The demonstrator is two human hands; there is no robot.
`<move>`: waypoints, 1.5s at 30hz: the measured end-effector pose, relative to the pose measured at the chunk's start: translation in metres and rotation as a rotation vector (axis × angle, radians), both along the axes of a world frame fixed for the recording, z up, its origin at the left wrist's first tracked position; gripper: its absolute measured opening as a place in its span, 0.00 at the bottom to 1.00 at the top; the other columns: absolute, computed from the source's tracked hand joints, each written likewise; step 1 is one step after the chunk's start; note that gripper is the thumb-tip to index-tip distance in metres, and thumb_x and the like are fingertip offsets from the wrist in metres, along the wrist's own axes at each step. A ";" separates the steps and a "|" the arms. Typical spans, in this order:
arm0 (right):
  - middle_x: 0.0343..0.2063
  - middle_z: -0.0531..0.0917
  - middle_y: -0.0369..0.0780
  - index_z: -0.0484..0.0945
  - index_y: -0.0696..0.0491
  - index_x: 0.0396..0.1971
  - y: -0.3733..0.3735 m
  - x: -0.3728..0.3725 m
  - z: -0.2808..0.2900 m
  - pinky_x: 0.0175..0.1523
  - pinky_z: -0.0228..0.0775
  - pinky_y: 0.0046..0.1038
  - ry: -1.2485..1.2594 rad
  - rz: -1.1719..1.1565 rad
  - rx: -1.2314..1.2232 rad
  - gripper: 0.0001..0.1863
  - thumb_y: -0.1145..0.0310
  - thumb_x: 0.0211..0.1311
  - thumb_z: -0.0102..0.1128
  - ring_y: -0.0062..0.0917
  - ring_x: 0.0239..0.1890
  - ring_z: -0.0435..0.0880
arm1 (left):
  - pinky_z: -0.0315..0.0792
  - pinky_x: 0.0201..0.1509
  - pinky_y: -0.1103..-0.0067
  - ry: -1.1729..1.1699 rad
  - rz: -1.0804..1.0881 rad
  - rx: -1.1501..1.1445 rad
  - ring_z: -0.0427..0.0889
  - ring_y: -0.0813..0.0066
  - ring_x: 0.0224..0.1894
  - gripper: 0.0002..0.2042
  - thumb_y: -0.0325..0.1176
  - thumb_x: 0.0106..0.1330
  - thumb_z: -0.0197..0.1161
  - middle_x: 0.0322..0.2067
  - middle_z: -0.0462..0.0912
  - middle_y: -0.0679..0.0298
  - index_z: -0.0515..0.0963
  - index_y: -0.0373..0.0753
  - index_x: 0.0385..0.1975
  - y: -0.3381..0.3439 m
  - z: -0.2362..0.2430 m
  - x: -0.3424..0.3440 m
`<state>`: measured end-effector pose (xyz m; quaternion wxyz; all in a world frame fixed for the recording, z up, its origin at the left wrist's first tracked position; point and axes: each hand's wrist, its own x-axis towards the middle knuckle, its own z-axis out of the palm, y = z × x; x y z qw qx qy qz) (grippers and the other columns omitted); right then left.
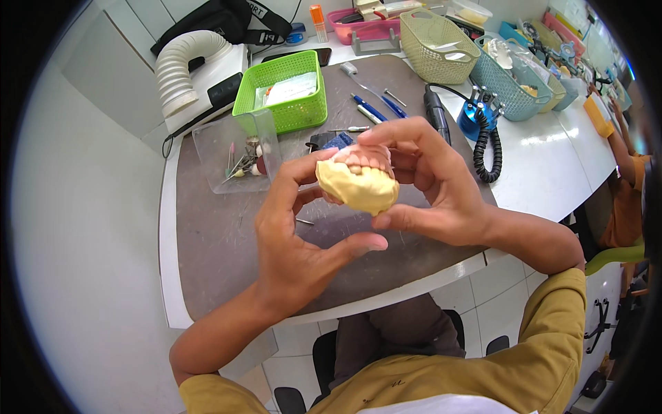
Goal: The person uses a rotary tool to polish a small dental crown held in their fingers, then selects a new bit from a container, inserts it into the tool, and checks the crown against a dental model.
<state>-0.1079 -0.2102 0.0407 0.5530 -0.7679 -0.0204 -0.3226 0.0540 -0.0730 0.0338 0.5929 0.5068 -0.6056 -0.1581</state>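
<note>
A yellow plaster dental cast (357, 188) is held up above the bench, with a pink denture or wax piece (358, 157) and a row of teeth set against it. My right hand (445, 190) grips the right side, its index finger over the top and its thumb at the lower edge. On the other side, my left hand (286, 238) curls its fingers against the left edge and back of the cast. The left thumb stretches out below, apart from it. Behind the cast, some fingertips are hidden.
A clear box of burs (207, 159) and a green basket (281, 124) stand left. Pens (369, 107), a brush (349, 69) and a small metal tool (350, 129) lie beyond my hands. A black handpiece (436, 114) and its blue stand (476, 121) are right; more baskets (431, 58) line the back.
</note>
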 end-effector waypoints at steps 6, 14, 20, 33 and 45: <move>0.53 0.73 0.39 0.62 0.55 0.57 -0.005 -0.003 0.003 0.65 0.66 0.31 0.125 0.157 0.211 0.32 0.75 0.54 0.69 0.24 0.57 0.75 | 0.75 0.48 0.74 -0.097 0.106 -0.022 0.79 0.68 0.48 0.33 0.34 0.45 0.82 0.47 0.75 0.58 0.73 0.35 0.52 -0.004 0.000 0.000; 0.57 0.72 0.40 0.63 0.55 0.60 -0.001 0.001 0.003 0.68 0.64 0.32 0.119 0.273 0.318 0.33 0.77 0.56 0.67 0.26 0.62 0.73 | 0.73 0.48 0.71 -0.334 0.179 -0.152 0.76 0.61 0.46 0.30 0.24 0.44 0.76 0.45 0.75 0.56 0.74 0.37 0.51 0.002 0.005 0.004; 0.59 0.73 0.40 0.63 0.55 0.61 -0.003 -0.002 0.003 0.68 0.65 0.33 0.084 0.215 0.109 0.34 0.78 0.55 0.69 0.27 0.63 0.73 | 0.71 0.57 0.72 -0.496 0.101 -0.245 0.74 0.66 0.52 0.41 0.24 0.47 0.74 0.52 0.67 0.52 0.59 0.35 0.63 0.006 0.000 0.011; 0.57 0.74 0.41 0.66 0.55 0.60 -0.003 -0.001 -0.001 0.67 0.67 0.34 -0.009 0.182 -0.004 0.32 0.81 0.54 0.68 0.28 0.63 0.74 | 0.73 0.54 0.68 -0.628 0.106 -0.363 0.75 0.62 0.50 0.44 0.23 0.47 0.74 0.49 0.71 0.50 0.55 0.35 0.66 0.006 0.005 0.012; 0.54 0.75 0.37 0.71 0.53 0.55 -0.003 -0.005 -0.002 0.64 0.71 0.34 0.094 0.101 -0.030 0.31 0.76 0.50 0.74 0.26 0.60 0.75 | 0.72 0.50 0.66 -0.537 0.145 -0.300 0.77 0.56 0.47 0.31 0.24 0.46 0.75 0.48 0.78 0.55 0.73 0.37 0.55 0.005 0.005 0.004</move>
